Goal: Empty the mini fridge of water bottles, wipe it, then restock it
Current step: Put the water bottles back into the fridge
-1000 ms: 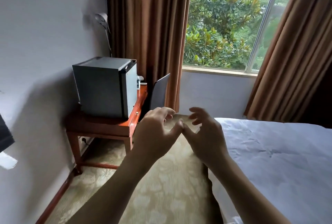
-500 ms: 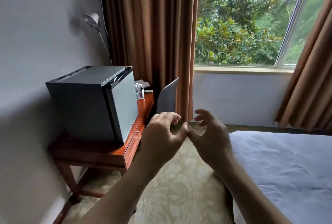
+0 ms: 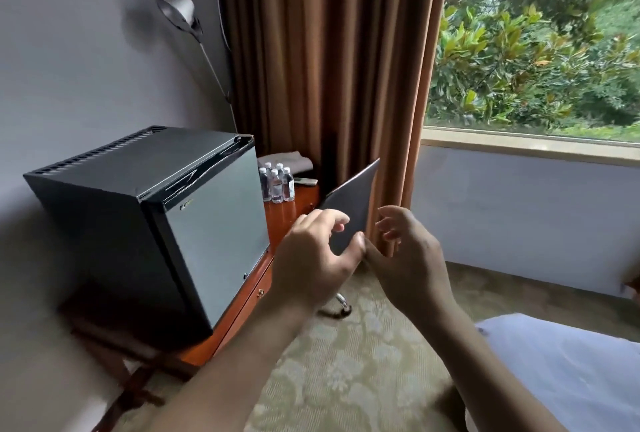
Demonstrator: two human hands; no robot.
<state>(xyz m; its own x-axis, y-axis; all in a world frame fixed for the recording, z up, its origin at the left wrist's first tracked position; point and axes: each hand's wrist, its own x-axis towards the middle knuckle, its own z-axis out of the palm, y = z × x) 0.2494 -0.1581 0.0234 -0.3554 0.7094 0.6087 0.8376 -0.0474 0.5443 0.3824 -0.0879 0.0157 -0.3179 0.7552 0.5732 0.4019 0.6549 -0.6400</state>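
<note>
At frame centre, open carpet (image 3: pixel 346 372) fronts the shut mini fridge (image 3: pixel 214 220); a dark panel (image 3: pixel 353 203) blocks the bottles (image 3: pixel 277 185) behind.

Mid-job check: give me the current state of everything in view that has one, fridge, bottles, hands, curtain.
Black mini fridge with grey door: door shut, on the wooden table.
Clear plastic water bottles: upright, capped, clustered on the table beside the fridge.
Folded grey cloth: lying behind the bottles.
Brown curtain: drawn aside, window uncovered.
Left hand: fingers loosely curled, holding nothing.
Right hand: fingers loosely curled, holding nothing.
</note>
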